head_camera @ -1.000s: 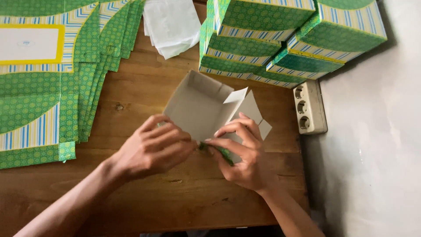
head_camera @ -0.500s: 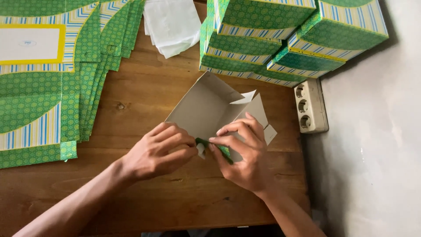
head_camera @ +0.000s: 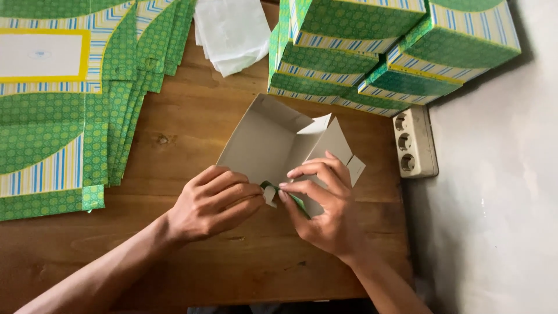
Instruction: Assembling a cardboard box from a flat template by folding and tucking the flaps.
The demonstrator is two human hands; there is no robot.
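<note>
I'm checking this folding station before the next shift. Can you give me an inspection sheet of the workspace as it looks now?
Surface: wooden table, knots and scuffs.
Job's things: half-folded carton, grey inside up, green outside.
Clutter: flat green carton blanks at left; stacked finished boxes at the back; white sheets.
Grippers: left hand and right hand, fingers pinching the carton's near corner flap.
Cables: nothing seen; a white socket strip at the table's right edge.
Surroundings: pale grey wall or floor at right.

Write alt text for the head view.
Two bare hands, left hand and right hand, fold a half-formed cardboard box on a wooden table. Flat green patterned box blanks lie to the left; finished green boxes are stacked behind.
</note>
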